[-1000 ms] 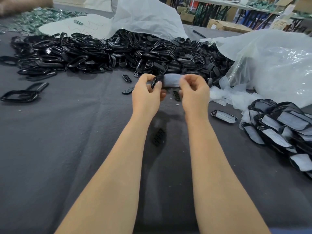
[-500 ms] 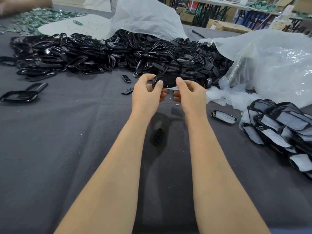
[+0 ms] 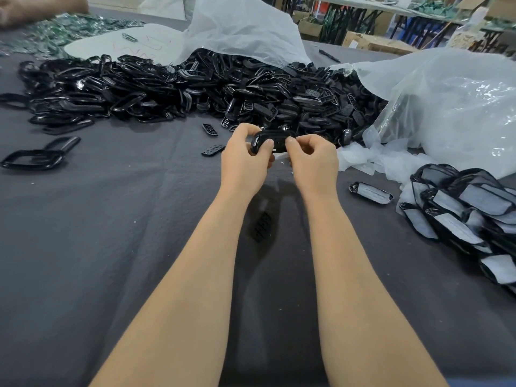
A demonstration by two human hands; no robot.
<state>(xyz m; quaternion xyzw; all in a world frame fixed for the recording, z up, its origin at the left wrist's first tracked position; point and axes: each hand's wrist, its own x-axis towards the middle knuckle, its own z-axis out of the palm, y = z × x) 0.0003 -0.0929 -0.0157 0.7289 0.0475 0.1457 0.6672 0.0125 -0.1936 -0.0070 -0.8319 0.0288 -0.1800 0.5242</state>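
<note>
I hold a glossy black oval plastic shell (image 3: pixel 272 140) above the grey cloth, between both hands. My left hand (image 3: pixel 245 160) grips its left end with thumb and fingers curled round it. My right hand (image 3: pixel 312 160) pinches the right end, and a strip of white film (image 3: pixel 280 155) sticks out below the fingers. The shell's underside is hidden by my fingers. A small black button pad (image 3: pixel 262 226) lies on the cloth below my wrists.
A big heap of black plastic parts (image 3: pixel 195 90) spills from a white bag (image 3: pixel 245 29) at the back. Film-covered shells (image 3: pixel 469 216) are stacked at right, one lone shell (image 3: pixel 371 192) beside them. Crumpled film (image 3: pixel 371 160), a clear bag (image 3: pixel 452 107), black frames (image 3: pixel 36 157) at left.
The white film that covered the shell's face has come off it; the bare black face now shows. Both hands have drawn a little closer together and lower.
</note>
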